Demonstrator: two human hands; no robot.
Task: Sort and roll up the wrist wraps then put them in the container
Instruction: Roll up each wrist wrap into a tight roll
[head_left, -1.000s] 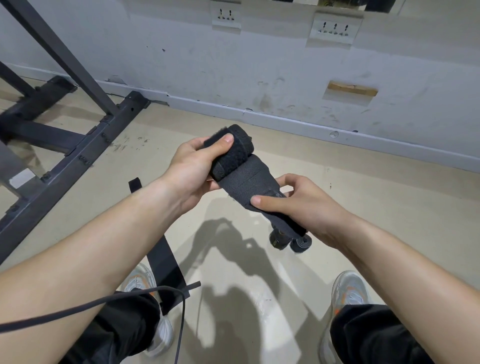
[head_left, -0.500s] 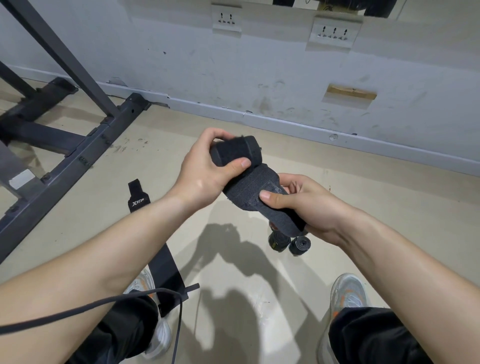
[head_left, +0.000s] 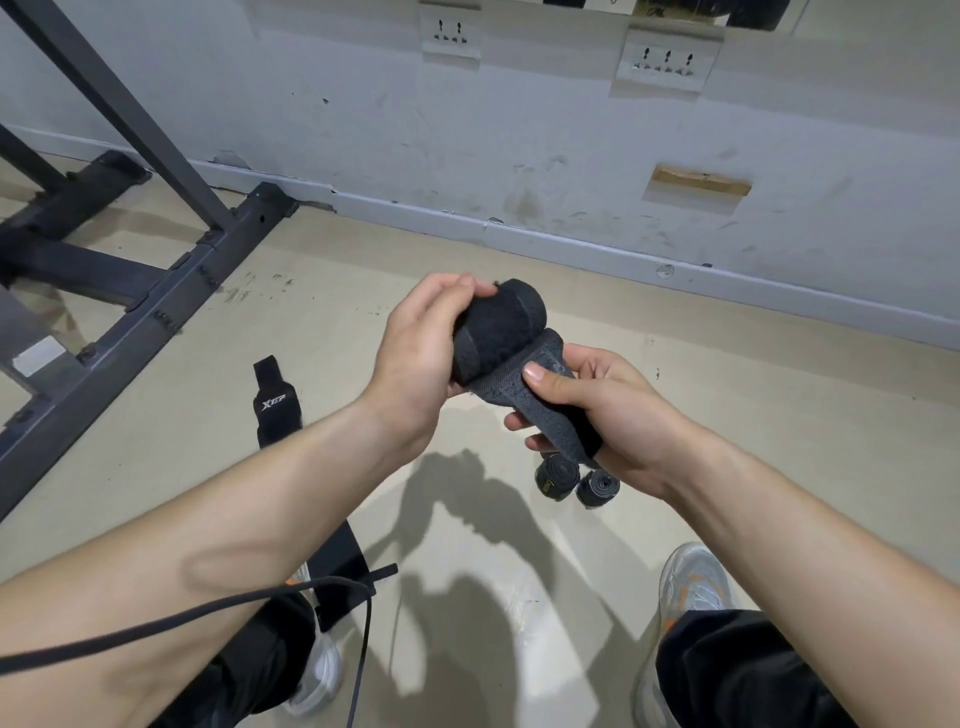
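Two hands mid-air over the floor (head_left: 519, 597), sharing one dark wrist wrap (head_left: 511, 358). Left hand (head_left: 415, 358) curled around the rolled-up end, fingers over its top. Right hand (head_left: 608, 415) clamped on the flat unrolled tail, thumb pressed across the grey fabric, black end poking out past the fingers. Two finished rolls (head_left: 576, 478) on the floor just below the right hand, side by side. Another wrap (head_left: 275, 410), unrolled, flat on the floor to the left, partly hidden under the left forearm. Grey metal frame (head_left: 156, 322) further left, near the wall.
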